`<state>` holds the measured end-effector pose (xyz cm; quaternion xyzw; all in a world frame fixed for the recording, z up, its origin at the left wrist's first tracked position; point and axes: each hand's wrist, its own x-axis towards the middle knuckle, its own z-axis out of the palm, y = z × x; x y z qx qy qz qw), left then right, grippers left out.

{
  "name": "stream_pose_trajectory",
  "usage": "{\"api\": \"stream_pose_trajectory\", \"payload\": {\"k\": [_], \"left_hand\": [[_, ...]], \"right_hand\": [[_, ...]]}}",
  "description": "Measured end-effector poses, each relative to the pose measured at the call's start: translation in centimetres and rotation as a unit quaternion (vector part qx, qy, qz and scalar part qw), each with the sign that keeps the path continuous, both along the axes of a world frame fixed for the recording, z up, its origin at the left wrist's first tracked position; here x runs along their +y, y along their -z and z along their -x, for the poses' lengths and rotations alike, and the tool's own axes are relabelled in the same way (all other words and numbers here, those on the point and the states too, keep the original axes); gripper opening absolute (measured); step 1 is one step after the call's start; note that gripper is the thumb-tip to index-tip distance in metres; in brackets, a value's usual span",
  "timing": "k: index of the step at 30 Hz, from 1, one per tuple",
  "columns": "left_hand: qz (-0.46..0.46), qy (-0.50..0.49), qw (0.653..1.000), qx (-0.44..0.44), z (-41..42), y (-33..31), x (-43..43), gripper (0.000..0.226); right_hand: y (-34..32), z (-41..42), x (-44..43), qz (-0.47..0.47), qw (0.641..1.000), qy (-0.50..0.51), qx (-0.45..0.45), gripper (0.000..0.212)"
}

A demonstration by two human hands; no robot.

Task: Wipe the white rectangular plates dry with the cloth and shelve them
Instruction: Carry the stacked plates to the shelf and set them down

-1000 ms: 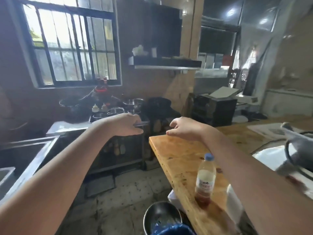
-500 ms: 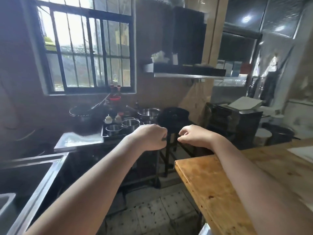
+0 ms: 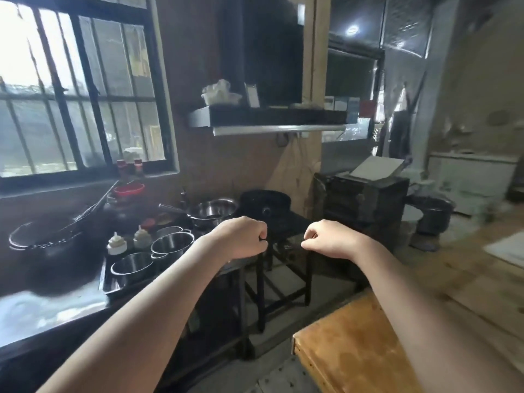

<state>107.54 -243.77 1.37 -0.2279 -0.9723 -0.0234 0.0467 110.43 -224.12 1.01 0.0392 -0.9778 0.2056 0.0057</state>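
Note:
Both my arms reach forward at chest height over the gap between the worktops. My left hand (image 3: 243, 236) is a fist, fingers curled under, and I see nothing in it. My right hand (image 3: 329, 239) is curled the same way, a hand's width to its right, and holds nothing. No cloth is in view. A flat white rectangular thing (image 3: 507, 248), blurred, lies on the wooden counter (image 3: 354, 350) at the far right; I cannot tell whether it is a plate. A wall shelf (image 3: 269, 120) hangs above and beyond my hands, with a white bundle (image 3: 218, 93) on it.
Several steel pots (image 3: 170, 245) and squeeze bottles (image 3: 116, 245) stand in a dark tray on the left worktop. A black stand (image 3: 283, 279) with a dark cooker (image 3: 265, 202) is under my hands. Black crates (image 3: 365, 199) stand further right, and a barred window (image 3: 79, 86) is at the left.
The view has lifted and moved forward; the bottle and bowl near the counter have left the frame. My hands have curled into fists.

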Motion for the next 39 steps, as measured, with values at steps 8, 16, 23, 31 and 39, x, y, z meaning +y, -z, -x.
{"api": "stream_pose_trajectory", "payload": {"k": [8,16,23,31,39], "left_hand": [[-0.036,0.083,0.995,-0.029,14.0,-1.1,3.4,0.028],[-0.041,0.209,0.977,-0.02,26.3,-0.3,8.3,0.025],[0.019,0.327,0.944,-0.032,39.2,-0.2,11.7,0.029],[0.006,0.446,0.894,-0.036,47.9,-0.9,18.1,0.031],[-0.014,0.484,0.875,-0.003,53.5,-0.9,28.0,0.028]], "right_hand": [[-1.0,10.6,3.0,-0.028,0.994,0.103,-0.016,0.032],[-0.4,19.3,6.5,-0.06,0.973,0.224,-0.007,0.05],[-0.3,28.0,7.8,-0.079,0.944,0.318,-0.044,0.042],[-1.1,33.5,10.6,-0.072,0.906,0.414,-0.048,0.039],[-2.0,38.6,18.9,-0.063,0.886,0.46,-0.015,0.037]]}}
